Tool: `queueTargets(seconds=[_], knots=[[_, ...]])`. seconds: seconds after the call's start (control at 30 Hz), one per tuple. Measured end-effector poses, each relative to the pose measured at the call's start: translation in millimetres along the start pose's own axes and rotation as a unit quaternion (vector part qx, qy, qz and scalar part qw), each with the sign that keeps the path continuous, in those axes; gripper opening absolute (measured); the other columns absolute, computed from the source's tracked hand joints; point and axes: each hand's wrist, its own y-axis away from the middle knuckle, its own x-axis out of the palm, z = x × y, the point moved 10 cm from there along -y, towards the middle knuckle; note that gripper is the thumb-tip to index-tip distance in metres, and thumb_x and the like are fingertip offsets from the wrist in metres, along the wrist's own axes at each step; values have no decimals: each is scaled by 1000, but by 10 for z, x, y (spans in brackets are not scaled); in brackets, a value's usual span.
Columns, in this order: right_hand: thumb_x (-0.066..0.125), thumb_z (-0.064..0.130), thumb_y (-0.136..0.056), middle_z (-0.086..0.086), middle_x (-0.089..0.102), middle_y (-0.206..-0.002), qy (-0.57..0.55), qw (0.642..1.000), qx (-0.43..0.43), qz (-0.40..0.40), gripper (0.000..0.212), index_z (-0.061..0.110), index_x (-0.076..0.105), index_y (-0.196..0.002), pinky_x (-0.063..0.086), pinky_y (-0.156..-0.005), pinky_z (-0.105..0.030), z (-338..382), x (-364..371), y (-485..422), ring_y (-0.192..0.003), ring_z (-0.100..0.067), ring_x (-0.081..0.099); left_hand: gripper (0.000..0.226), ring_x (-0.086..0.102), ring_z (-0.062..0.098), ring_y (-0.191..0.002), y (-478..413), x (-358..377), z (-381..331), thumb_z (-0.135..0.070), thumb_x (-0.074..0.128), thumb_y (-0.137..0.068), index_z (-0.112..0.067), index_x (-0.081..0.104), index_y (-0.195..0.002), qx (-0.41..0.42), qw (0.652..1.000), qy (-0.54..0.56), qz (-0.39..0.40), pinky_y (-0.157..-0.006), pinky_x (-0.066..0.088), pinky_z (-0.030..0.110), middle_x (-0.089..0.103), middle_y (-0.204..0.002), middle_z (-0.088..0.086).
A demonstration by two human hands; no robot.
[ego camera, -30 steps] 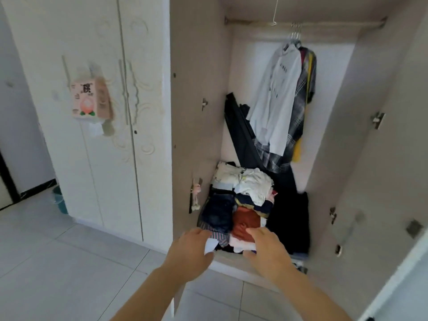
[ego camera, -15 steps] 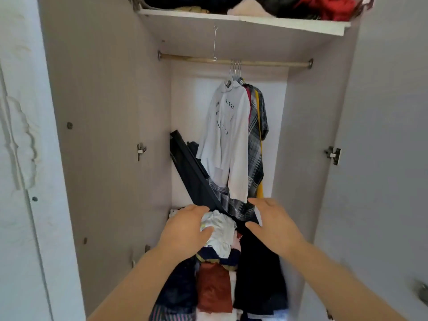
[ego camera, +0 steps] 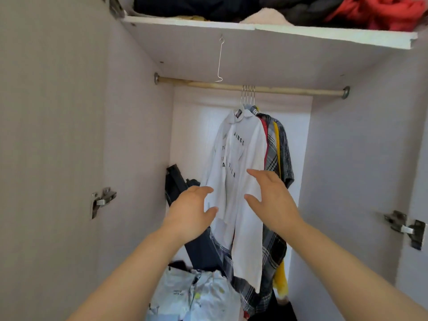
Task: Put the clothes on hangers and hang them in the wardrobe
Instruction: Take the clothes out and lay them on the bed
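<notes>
Nothing held in either hand: left hand (ego camera: 192, 212) and right hand (ego camera: 273, 200) both spread, fingers loosely bent, palms turned toward each other. Just beyond and between them, the white shirt (ego camera: 243, 154), long axis straight down from the rail (ego camera: 289, 90); contact with it impossible to tell. Right hand higher, across the shirt front; left at its left edge. Below, under the left forearm, the pile of clothes (ego camera: 199, 295), not yet hung. Likely calls for a hanger first, hanger hooks (ego camera: 247, 93) bunched up above, nearer the right hand.
</notes>
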Motion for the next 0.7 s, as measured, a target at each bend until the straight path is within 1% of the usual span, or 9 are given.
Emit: queueTargets(seconds=[0.1, 0.23, 0.3, 0.4, 0.5, 0.57, 0.63, 0.7], knots=[[57, 18, -90, -6, 39, -137, -5, 1000, -11, -7, 56, 15, 34, -141, 23, -98, -15, -152, 118, -412, -126, -18, 36, 51, 42, 15, -124, -427, -63, 51, -29, 54, -91, -19, 39, -138, 11, 999, -15, -40, -101, 34, 25, 44, -138, 1], [56, 19, -90, -5, 40, -137, 32, 998, -35, -39, 54, 16, 36, -140, 30, -100, -25, -307, 201, -927, -125, -22, 38, 49, 42, 12, -123, -966, -77, 168, -30, 52, -92, -20, 39, -138, 29, 996, -25, -78, -95, 29, 16, 44, -138, -2], [56, 20, -90, -4, 39, -138, 44, 996, -47, -62, 54, 17, 36, -140, 32, -101, -28, -380, 230, -1191, -125, -21, 38, 49, 43, 12, -121, -1227, -48, 247, -30, 51, -92, -21, 38, -138, 37, 995, -24, -93, -92, 29, 15, 43, -138, -2], [57, 20, -89, -4, 38, -139, 69, 992, -62, -91, 54, 18, 36, -139, 32, -100, -29, -436, 299, -1638, -125, -22, 37, 48, 44, 13, -120, -1632, -1, 334, -29, 52, -91, -20, 39, -137, 61, 992, -16, -113, -94, 30, 17, 44, -136, -2], [56, 15, -88, -5, 38, -138, 53, 988, -68, -127, 55, 16, 35, -139, 28, -95, -24, -472, 337, -2115, -127, -22, 34, 48, 44, 12, -120, -2018, 51, 432, -29, 52, -91, -21, 40, -136, 83, 988, -7, -127, -97, 34, 22, 45, -134, -4], [55, 11, -88, -6, 40, -136, 36, 985, -70, -154, 54, 13, 36, -138, 26, -93, -20, -513, 346, -2431, -125, -22, 36, 48, 43, 12, -121, -2269, 85, 517, -30, 52, -91, -22, 40, -136, 92, 987, -6, -132, -99, 35, 24, 45, -134, -4], [52, 11, -90, -8, 40, -136, 27, 982, -66, -172, 52, 11, 35, -139, 25, -95, -20, -588, 365, -2725, -126, -21, 37, 48, 43, 12, -121, -2511, 115, 604, -29, 52, -91, -22, 39, -137, 98, 986, -9, -136, -100, 35, 24, 44, -135, -5], [49, 14, -92, -8, 40, -137, 32, 981, -60, -184, 49, 11, 35, -139, 26, -99, -23, -690, 396, -2971, -127, -21, 36, 48, 43, 11, -121, -2729, 148, 664, -29, 52, -91, -23, 39, -137, 107, 984, -12, -141, -100, 35, 24, 43, -136, -5]])
